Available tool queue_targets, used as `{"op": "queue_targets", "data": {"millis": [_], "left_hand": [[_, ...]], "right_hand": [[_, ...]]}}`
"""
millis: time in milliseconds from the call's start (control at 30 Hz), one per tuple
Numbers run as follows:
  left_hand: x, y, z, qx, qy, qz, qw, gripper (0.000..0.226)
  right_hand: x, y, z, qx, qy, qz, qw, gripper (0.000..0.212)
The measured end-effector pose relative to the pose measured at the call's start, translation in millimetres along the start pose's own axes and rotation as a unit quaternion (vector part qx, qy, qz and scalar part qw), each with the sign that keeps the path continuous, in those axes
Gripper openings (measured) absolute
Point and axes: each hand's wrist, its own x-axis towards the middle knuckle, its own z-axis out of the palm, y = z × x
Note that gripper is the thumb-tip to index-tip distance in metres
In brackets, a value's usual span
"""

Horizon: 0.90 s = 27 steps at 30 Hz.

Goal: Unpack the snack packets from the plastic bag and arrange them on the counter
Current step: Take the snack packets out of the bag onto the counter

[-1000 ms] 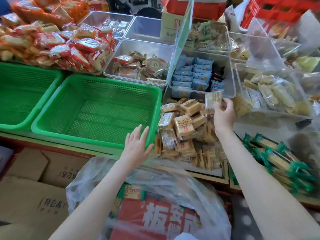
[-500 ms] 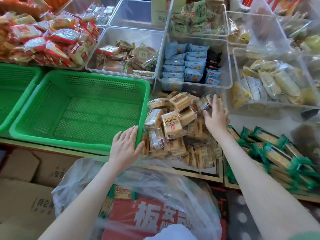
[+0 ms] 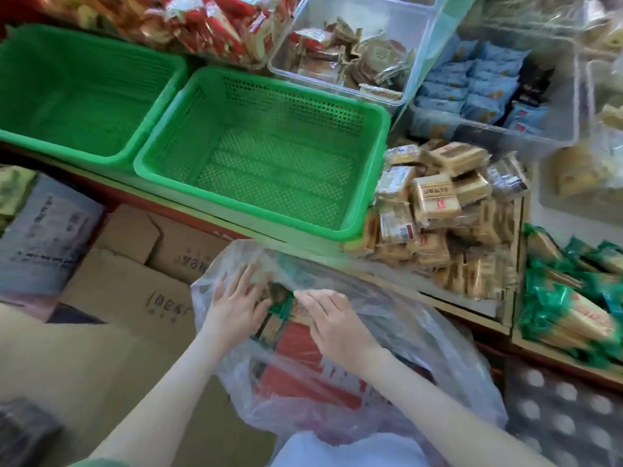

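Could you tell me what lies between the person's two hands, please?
In the head view, a green-edged snack packet, inside the plastic bag, lies between the left hand and right hand.

Both your bare forearms reach forward from the lower edge and converge near the middle. Your left hand (image 3: pixel 236 308) lies palm down, fingers straight and slightly spread. Your right hand (image 3: pixel 333 323) sits just beside it, fingers pointing toward the left hand, their tips too blurred to show any grip.
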Motion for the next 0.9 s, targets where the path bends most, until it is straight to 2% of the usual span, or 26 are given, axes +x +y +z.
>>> {"op": "queue_targets", "data": {"millis": [67,133,233,300,400,467,533,600,700,800,900], "left_hand": [[-16,-22,15,0.009,-0.06,-0.051,0.997,0.06],[-25,-37,29,0.009,-0.076,-0.049,0.996,0.074],[-26,-41,39,-0.02,-0.072,-0.042,0.996,0.1],[-16,-40,35,-0.057,-0.049,-0.05,0.996,0.103],[9,-44,29,-0.118,0.008,-0.052,0.992,0.087],[29,-45,23,-0.189,-0.004,-0.069,0.98,0.078],[46,-49,24,-0.272,-0.063,-0.089,0.956,0.073],[53,-53,25,-0.324,-0.089,-0.084,0.938,0.065],[51,-62,19,-0.384,-0.088,-0.076,0.916,0.05],[49,-68,7,-0.399,-0.085,-0.085,0.909,0.036],[49,-68,-9,-0.396,-0.083,-0.101,0.909,0.035]], "right_hand": [[2,-13,38,-0.011,-0.097,0.015,0.995,0.06],[9,-25,68,-0.018,-0.173,0.036,0.984,0.068],[31,-41,91,-0.037,-0.198,0.106,0.974,0.079],[50,-48,95,-0.033,-0.194,0.16,0.967,0.074],[72,-48,106,-0.042,-0.162,0.255,0.952,0.07],[79,-48,110,-0.044,-0.14,0.284,0.947,0.072],[82,-51,110,-0.047,-0.127,0.283,0.95,0.076],[85,-52,111,-0.06,-0.132,0.273,0.951,0.075],[88,-51,112,-0.058,-0.132,0.275,0.951,0.07],[86,-49,107,-0.041,-0.117,0.27,0.955,0.065],[80,-47,107,-0.041,-0.114,0.241,0.963,0.051]]}}
